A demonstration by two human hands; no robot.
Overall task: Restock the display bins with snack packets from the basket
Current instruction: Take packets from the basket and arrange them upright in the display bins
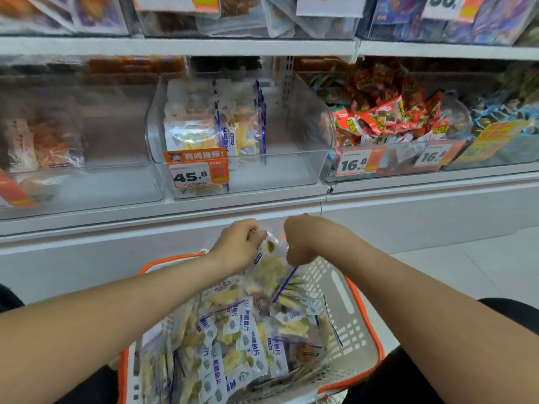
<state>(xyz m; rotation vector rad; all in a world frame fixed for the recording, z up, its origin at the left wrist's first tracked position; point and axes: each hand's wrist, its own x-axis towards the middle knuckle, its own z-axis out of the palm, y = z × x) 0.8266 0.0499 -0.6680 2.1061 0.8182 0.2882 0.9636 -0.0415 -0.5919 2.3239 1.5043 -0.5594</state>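
Both hands on one clear snack packet (269, 265). The left hand (237, 247) pinches the top edge near its left corner, fingers curled. The right hand (300, 242) is curled round the top right corner. There may be a second packet in the pinch; cannot tell.

The packet hangs over the basket's (351, 290) far edge, its lower end touching the heap of packets (233, 333), which fills the basket from near edge to far.

Clear bin (294, 158) straight ahead on the shelf, price tag (197, 170) at its front left corner. Matching upright packets (204, 126) stand against its left wall.

Judged light: thin slick film, limp, with brittle-looking dried pieces inside. Best held by the sealed top edge, not squeezed mid-body, and stood upright beside the row.
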